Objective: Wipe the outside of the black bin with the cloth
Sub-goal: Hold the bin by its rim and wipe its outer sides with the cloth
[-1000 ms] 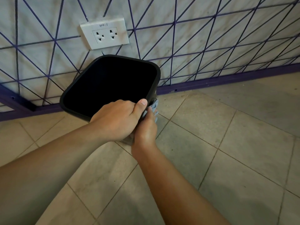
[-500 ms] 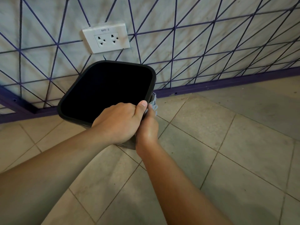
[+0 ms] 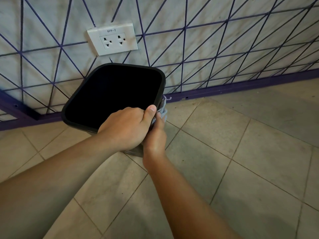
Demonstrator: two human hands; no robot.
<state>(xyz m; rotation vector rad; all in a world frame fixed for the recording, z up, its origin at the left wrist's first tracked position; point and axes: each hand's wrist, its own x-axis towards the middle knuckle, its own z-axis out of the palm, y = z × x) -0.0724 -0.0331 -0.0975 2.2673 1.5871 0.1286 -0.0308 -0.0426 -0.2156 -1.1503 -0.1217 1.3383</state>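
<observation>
- Here, the floor (image 3: pixel 224 178) is laid with beige square tiles and thin dark grout lines running diagonally across the view; faint scuffs and specks show on them.
- At 10 o'clock, a purple metal frame (image 3: pixel 20 116) runs along the base of the wall, carrying a grid of thin purple wires (image 3: pixel 215 49) that cross in triangles over the pale marbled wall (image 3: pixel 51 19).
- At 11 o'clock a white double socket (image 3: pixel 113 39) sits on the wall, labelled "8PP-2".
- Just below it, near centre, the black bin (image 3: pixel 114 95) stands tilted, its open mouth towards the camera, its far rim close to the wire grid.
- The left hand (image 3: pixel 126 128) grips the bin's near rim, fingers (image 3: pixel 151 112) curled shut over the edge, thumb on top.
- Just to the right, the right hand (image 3: pixel 155 135) presses a pale blue-grey cloth (image 3: pixel 163 111) against the bin's outer right-hand corner; its fingers are closed on the cloth.
- At 3 o'clock the tiles lie in softer light, beside the purple base rail (image 3: pixel 241 85).
</observation>
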